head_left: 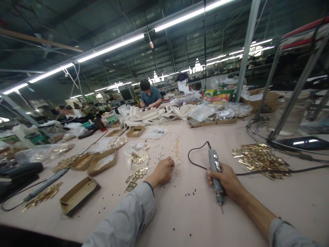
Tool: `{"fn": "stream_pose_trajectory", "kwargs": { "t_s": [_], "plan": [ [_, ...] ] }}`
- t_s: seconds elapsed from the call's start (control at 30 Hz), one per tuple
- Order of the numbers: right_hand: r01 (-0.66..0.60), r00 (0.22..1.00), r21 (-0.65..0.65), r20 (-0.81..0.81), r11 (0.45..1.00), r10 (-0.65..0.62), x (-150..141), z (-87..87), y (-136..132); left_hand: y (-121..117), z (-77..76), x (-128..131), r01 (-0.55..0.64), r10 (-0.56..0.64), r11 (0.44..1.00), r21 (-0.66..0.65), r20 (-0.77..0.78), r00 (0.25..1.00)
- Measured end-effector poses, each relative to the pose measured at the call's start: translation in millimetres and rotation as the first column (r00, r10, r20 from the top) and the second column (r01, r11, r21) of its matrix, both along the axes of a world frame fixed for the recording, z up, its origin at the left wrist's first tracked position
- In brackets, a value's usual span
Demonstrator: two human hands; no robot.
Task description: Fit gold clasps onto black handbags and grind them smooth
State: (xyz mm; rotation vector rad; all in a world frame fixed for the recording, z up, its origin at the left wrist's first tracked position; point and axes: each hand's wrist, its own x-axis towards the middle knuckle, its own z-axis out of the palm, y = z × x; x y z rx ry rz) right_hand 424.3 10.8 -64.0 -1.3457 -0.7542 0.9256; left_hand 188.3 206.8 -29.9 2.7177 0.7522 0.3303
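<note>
My right hand (227, 181) is closed around a grey electric screwdriver (215, 171), its bit pointing down toward me near the table. A black cord (196, 161) runs from its top end. My left hand (163, 171) rests on the pale pink table (180, 209) with its fingers curled at a scatter of small gold screws (177, 151); what it pinches is hidden. Small brass plates (136, 173) lie just left of that hand.
A heap of brass hardware (259, 159) lies right of the screwdriver. Open cardboard boxes (78, 193) and a second screwdriver (45, 183) sit at the left. Bags and boxes crowd the far edge, where a person (150, 96) works. A metal stand (290, 103) rises at right.
</note>
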Motion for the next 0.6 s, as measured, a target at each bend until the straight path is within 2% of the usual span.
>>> {"fn": "stream_pose_trajectory", "kwargs": {
  "t_s": [0.23,0.37,0.47,0.6],
  "plan": [
    [0.001,1.000,0.009,-0.017,1.000,0.000,-0.4,-1.0,-0.4,-3.6,-2.0,-1.1,-0.114,0.114,0.993,-0.008,0.047,0.992],
    [0.011,1.000,0.003,-0.007,1.000,-0.011,-1.1,1.7,-0.6,-1.5,7.0,-19.4,-0.228,0.235,0.972,-0.063,0.143,0.961],
    [0.003,1.000,0.008,-0.005,1.000,-0.003,-0.7,2.2,-0.5,-2.0,21.1,-53.1,-0.286,0.301,0.953,-0.103,0.208,0.931],
    [0.009,1.000,0.008,-0.001,1.000,-0.009,-1.0,2.4,-1.3,-1.9,39.9,-132.0,-0.347,0.389,0.918,-0.190,0.264,0.883]
  ]
}}
